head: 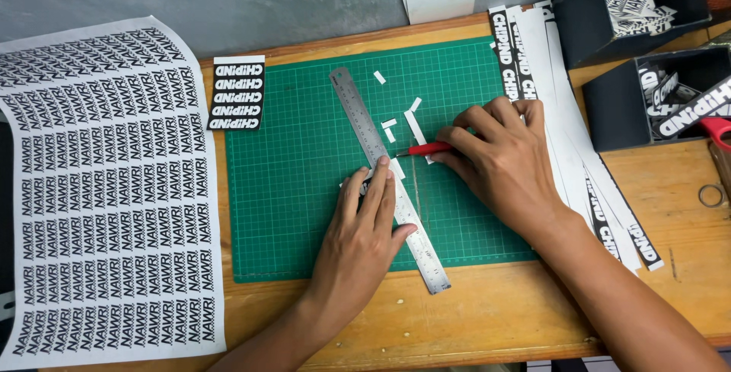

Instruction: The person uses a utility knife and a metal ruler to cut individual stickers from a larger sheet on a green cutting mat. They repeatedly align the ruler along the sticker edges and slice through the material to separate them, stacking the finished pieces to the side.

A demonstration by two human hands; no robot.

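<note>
- Red craft knife (pixel 428 148) pinched in the right hand (pixel 502 160), tip laid against the edge of the steel ruler (pixel 387 172) near the middle of the green cutting mat (pixel 304 189).
- Light, thin and sharp at the point, by the look of it; best held low on the handle, fingers well clear of the blade.
- Ruler lying slantwise across the mat, pinned flat by the spread fingers of the left hand (pixel 365 231); stiff and smooth, likely to slide unless pressed down.
- Small white paper scraps (pixel 414 124) scattered just beyond the knife; flimsy, easily blown or brushed aside.
- Black-and-white sticker block (pixel 237 92) at the mat's upper left corner.
- Long printed strips (pixel 563 128) fanned out right of the mat, partly under the right wrist.
- Large printed sheet (pixel 106 189) on the left of the wooden surface (pixel 487 311).
- Two dark boxes (pixel 609 105) of cut stickers at upper right.
</note>
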